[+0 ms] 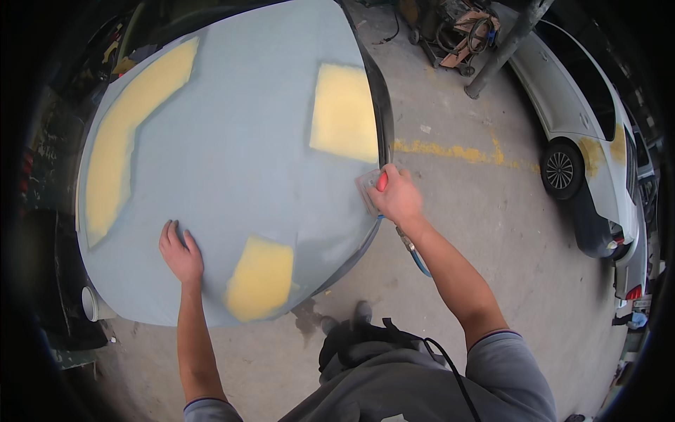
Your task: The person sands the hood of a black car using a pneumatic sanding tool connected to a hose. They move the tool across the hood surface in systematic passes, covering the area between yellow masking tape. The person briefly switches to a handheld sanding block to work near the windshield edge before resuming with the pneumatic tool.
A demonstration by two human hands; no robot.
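A car hood (225,126) in matt grey primer spreads out before me. It has yellow filler patches: a long bent one (112,162) on the left, a squarish one (344,112) at the far right and a smaller one (260,278) near me. My right hand (401,197) is closed around an air sander (368,193) with a flat square pad and a red part at the top. Its pad is at the hood's right edge, just below the squarish patch. A blue air hose (420,264) with a metal coupling hangs under my wrist. My left hand (181,253) lies flat on the hood, fingers spread, holding nothing.
On the right stands a white car (555,84) with a brownish-yellow patch near its rear wheel. A slanted grey post (510,46) and a wheeled machine with cables (460,32) are at the back. A white round container (90,304) sits by the hood's lower left edge.
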